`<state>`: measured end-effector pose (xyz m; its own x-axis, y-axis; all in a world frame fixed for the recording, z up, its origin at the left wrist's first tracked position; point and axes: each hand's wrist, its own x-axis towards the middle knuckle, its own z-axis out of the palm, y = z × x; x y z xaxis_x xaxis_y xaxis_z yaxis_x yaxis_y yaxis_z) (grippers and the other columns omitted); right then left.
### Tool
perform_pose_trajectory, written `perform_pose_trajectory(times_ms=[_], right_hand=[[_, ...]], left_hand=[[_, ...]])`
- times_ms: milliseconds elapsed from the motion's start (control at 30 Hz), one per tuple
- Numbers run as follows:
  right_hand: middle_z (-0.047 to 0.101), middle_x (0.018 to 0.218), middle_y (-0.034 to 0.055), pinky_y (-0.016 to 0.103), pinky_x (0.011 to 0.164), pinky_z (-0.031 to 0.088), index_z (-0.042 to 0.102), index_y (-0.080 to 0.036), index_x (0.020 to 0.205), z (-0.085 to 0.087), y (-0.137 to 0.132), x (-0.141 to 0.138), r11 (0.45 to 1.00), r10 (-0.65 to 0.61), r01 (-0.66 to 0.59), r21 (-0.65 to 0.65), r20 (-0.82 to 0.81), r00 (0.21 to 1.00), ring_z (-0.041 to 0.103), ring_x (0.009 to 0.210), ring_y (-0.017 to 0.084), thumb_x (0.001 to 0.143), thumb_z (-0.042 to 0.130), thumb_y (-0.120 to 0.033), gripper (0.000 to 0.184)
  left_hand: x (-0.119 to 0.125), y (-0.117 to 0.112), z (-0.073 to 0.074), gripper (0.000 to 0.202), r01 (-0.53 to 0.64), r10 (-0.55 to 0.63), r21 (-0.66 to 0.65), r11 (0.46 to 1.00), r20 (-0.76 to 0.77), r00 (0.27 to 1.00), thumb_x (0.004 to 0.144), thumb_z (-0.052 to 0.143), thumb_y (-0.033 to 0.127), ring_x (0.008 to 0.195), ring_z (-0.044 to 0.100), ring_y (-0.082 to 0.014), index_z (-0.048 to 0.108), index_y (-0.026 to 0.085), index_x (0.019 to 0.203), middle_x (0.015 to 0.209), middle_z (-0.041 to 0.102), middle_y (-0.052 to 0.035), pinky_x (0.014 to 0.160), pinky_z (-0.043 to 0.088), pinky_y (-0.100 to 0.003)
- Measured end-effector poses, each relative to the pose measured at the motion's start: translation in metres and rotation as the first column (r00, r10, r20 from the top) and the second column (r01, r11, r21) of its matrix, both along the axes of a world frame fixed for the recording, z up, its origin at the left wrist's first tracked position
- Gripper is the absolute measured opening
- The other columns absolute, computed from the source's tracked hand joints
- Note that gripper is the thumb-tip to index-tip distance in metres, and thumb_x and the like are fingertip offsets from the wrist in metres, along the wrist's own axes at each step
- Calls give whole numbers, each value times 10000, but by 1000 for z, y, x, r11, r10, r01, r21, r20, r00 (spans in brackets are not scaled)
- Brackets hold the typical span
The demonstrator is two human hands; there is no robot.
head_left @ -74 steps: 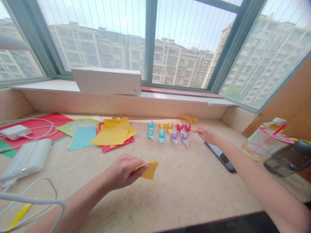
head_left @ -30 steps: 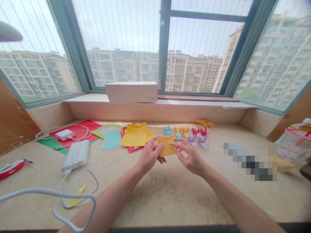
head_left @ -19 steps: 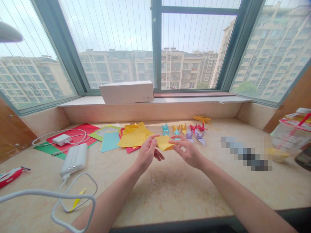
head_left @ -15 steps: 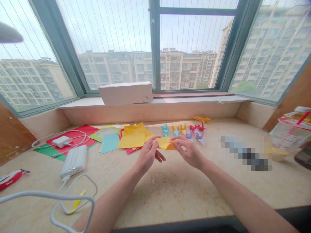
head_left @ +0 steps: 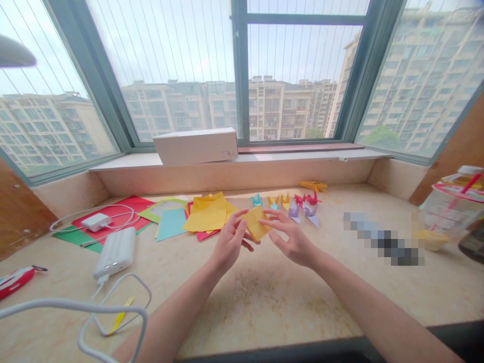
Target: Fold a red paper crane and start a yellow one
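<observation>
A small folded yellow paper [head_left: 256,223] is held up above the beige stone counter [head_left: 264,297] between both hands. My left hand [head_left: 229,243] pinches its left edge with thumb and fingers. My right hand [head_left: 292,240] touches its right side with the fingertips, the other fingers spread. Just behind the paper stands a row of small folded paper figures [head_left: 291,204] in blue, yellow, purple and red.
A pile of coloured paper sheets [head_left: 206,214] lies left of the hands. Further left are a white power bank [head_left: 115,250], a white charger [head_left: 96,221] with cable, and a red item [head_left: 15,280]. A white box [head_left: 195,145] sits on the sill; a plastic cup [head_left: 451,210] stands at right.
My right hand came back from the paper figures and joined the left on the yellow paper. The paper has since been turned from a flat rectangle to a diamond shape.
</observation>
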<state>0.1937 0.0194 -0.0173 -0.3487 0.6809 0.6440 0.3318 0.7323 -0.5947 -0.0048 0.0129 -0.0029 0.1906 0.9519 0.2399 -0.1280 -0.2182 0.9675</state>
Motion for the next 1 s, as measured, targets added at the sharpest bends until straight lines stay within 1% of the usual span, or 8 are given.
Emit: perform_pose_trajectory(times_ms=[100, 200, 267, 400, 600, 733, 833, 1000], right_hand=[[453, 1439, 119, 502, 1097, 409, 600, -281, 1312, -3, 1, -1, 1000, 5, -5, 5, 34, 999, 493, 1299, 280, 891, 635, -285, 422], [399, 1488, 115, 523, 1120, 377, 498, -309, 1406, -5, 1, -2, 999, 6, -9, 37, 87, 996, 396, 1381, 305, 832, 720, -334, 616], [375, 1508, 108, 523, 1132, 361, 467, -322, 1427, -5, 1, -2, 999, -1, -4, 50, 100, 995, 353, 1410, 302, 831, 722, -337, 648], [365, 1522, 111, 529, 1146, 335, 497, -311, 1408, -4, -1, -3, 999, -4, 0, 50, 95, 995, 353, 1414, 295, 881, 664, -335, 553], [441, 1481, 109, 528, 1093, 397, 644, -305, 1267, -3, -1, -1, 997, -28, 25, 68, 40, 999, 406, 1379, 302, 946, 568, -342, 332], [465, 1461, 102, 509, 1086, 407, 675, -300, 1224, -3, 1, 0, 995, -36, 37, 88, -14, 999, 467, 1327, 283, 968, 519, -379, 310], [506, 1418, 100, 486, 1066, 430, 692, -300, 1195, -2, 1, 0, 995, -41, 46, 84, -57, 998, 513, 1274, 267, 980, 486, -397, 313], [566, 1335, 94, 470, 1043, 439, 723, -297, 1136, -2, 1, 0, 991, -89, 99, 89, -110, 990, 550, 1199, 258, 974, 509, -380, 280]], left_hand=[[0, 0, 0, 529, -10, 10, 17, 1000, -8, 1000, 887, 573, 485, 638, 719, -189, 455, 183, 1306, 927, 695, -77, 467, 539, -237], [0, 2, -3, 533, 3, -2, 50, 999, -24, 1000, 874, 595, 489, 611, 713, -174, 477, 186, 1296, 968, 680, -81, 455, 537, -231], [0, 4, -5, 525, 14, -11, 72, 997, -43, 999, 869, 605, 489, 596, 707, -159, 490, 191, 1286, 1013, 664, -87, 450, 538, -226], [-2, 6, -9, 505, 18, -9, 109, 994, -81, 997, 873, 605, 486, 616, 711, -152, 508, 198, 1276, 1100, 628, -103, 461, 552, -227], [-2, 8, -11, 488, 33, -20, 137, 990, -95, 995, 861, 628, 472, 628, 711, -137, 521, 234, 1273, 1180, 616, -100, 466, 540, -207], [-2, 6, -11, 482, 57, -45, 148, 987, -83, 996, 849, 652, 451, 619, 708, -129, 522, 242, 1263, 1190, 615, -94, 466, 529, -201], [-2, 5, -10, 462, 65, -49, 161, 985, -101, 994, 861, 643, 435, 625, 708, -130, 506, 244, 1259, 1198, 608, -92, 471, 526, -202], [-1, 2, -9, 405, 31, -1, 180, 983, -162, 987, 895, 597, 421, 616, 703, -126, 498, 240, 1244, 1183, 613, -89, 468, 516, -200]])
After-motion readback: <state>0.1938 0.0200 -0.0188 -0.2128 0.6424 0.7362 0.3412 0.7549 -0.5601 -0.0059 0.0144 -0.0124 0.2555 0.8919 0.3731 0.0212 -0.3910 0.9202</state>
